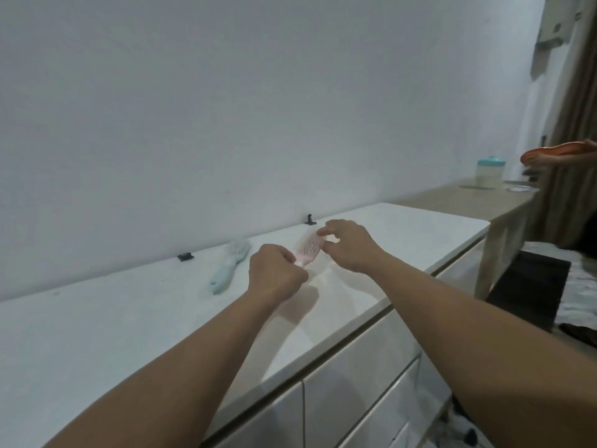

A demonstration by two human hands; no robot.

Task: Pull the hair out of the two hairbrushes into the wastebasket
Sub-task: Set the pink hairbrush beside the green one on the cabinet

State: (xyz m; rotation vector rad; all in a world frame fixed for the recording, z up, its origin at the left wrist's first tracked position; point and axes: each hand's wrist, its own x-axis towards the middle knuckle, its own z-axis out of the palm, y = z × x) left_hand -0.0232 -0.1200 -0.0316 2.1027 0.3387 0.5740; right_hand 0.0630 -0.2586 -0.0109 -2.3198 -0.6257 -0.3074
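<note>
- A person's left hand (274, 270) is curled tight round the handle of a pink hairbrush (307, 248), holding it just above a white desk (97, 334), bristles facing up.
- The right hand (347, 245) reaches over the brush head, thumb and forefinger drawn together at the bristles near its far end (whether any hair is caught between the fingertips cannot be told, the frame being soft there).
- A second, pale blue hairbrush (230, 265) lies flat on the desk to the left of the hands, well apart from the pink one, its handle pointing toward the camera.
- Two small dark clips sit near the wall: one (185, 257) left of the blue brush, another (310, 219) behind the pink brush.
- White cabinet drawers (355, 376) run below the desk's front edge.
- Farther right stands a lower tan table (468, 202) bearing a clear container with a teal lid (490, 171).
- At the right edge, another person's hand holds an orange object (559, 151) before a brown curtain (571, 108).
- A dark mat (529, 286) lies on the floor beside the tan table.
</note>
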